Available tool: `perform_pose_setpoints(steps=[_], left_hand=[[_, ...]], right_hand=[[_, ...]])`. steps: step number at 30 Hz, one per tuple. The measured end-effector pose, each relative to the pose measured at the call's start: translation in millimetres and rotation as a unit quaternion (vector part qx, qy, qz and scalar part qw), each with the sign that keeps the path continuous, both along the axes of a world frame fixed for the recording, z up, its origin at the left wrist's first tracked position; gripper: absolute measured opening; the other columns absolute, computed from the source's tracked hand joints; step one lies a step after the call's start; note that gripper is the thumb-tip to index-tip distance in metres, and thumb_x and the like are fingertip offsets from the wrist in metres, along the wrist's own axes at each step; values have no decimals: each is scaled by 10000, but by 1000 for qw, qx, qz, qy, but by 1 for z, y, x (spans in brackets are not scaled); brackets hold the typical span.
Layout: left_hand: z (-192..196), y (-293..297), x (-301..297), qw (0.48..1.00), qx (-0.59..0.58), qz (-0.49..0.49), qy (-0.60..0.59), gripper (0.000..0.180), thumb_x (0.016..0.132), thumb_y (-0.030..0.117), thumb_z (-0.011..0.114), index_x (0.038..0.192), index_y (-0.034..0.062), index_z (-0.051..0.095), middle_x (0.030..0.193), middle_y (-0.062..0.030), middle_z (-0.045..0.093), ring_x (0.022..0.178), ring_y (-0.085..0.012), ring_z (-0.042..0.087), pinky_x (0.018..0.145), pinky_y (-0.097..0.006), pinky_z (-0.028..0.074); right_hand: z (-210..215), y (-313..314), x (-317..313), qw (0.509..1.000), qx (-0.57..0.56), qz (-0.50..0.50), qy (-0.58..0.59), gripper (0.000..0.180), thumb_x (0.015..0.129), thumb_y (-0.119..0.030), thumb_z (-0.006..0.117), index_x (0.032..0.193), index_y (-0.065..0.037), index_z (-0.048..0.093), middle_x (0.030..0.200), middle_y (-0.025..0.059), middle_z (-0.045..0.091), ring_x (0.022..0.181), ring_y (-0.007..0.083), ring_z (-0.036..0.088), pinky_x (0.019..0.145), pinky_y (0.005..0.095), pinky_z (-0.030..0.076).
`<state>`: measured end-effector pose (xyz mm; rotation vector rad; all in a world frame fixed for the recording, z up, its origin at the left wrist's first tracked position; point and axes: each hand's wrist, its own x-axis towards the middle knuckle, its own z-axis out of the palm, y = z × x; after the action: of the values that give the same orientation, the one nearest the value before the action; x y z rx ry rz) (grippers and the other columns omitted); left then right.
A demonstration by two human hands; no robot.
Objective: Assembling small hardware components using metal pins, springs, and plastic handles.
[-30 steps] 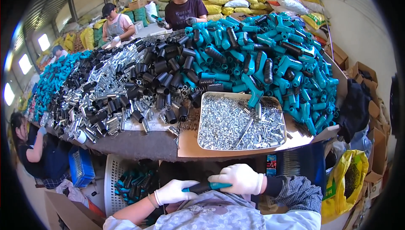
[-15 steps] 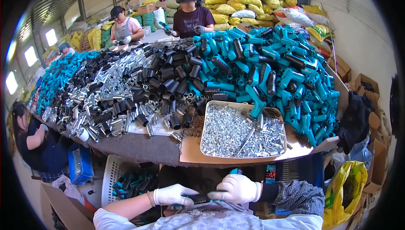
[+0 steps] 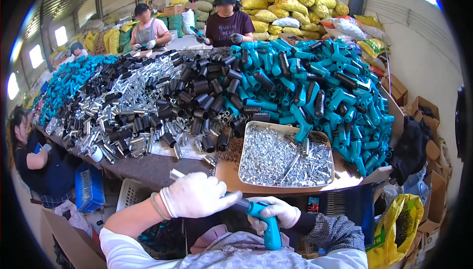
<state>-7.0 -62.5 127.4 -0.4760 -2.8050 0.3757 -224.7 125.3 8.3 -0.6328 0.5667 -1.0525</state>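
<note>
Both my hands wear white gloves and are above my lap, in front of the table's near edge. My right hand (image 3: pixel 278 213) is closed around a teal pistol-shaped housing (image 3: pixel 272 232), its grip pointing down towards me. A black sleeve (image 3: pixel 241 205) sticks out of the housing's left end. My left hand (image 3: pixel 194 195) is curled into a fist, with a short silver metal tube (image 3: pixel 176 174) showing at its upper left. The left fingertips reach close to the black sleeve; whether they touch it I cannot tell.
On the table lie heaps of teal housings (image 3: pixel 340 96), black sleeves (image 3: pixel 201 87) and silver tubes (image 3: pixel 123 91). A cream tray (image 3: pixel 240 173) holds small metal parts. Below stand a white basket (image 3: pixel 129 195) and a blue crate (image 3: pixel 89 190). A yellow sack (image 3: pixel 394 229) is at right. Several people work around the table.
My left hand has risen up and left, and a silver tube now shows in it. The teal housing, mostly hidden before, now shows plainly in my right hand.
</note>
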Motion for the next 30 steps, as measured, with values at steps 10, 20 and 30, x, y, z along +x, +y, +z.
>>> perform_pose_setpoints(steps=[10,20,30], left_hand=[[-53,14,-12,315,868,-76,376,640,1000,375,634,1494,33,413,1225,-112,648,1072,-266,648,949,-431,529],[-58,-37,31,354,823,-126,426,260,1047,292,560,1188,87,635,626,96,227,492,-34,231,483,-245,211],[-84,-39,34,116,877,-217,414,165,1046,263,567,1022,110,623,645,101,262,531,-29,252,529,-240,269]], right_hand=[[23,-43,56,647,-342,-337,592,622,809,-161,792,1372,-16,569,1060,98,692,910,150,692,847,327,551],[-19,-41,68,926,-88,-324,-173,662,1027,-521,513,1524,-119,341,1234,198,614,1068,248,629,939,421,514],[1,-34,62,961,-244,-122,43,468,1032,-220,562,1407,58,547,972,97,659,876,119,587,739,270,467]])
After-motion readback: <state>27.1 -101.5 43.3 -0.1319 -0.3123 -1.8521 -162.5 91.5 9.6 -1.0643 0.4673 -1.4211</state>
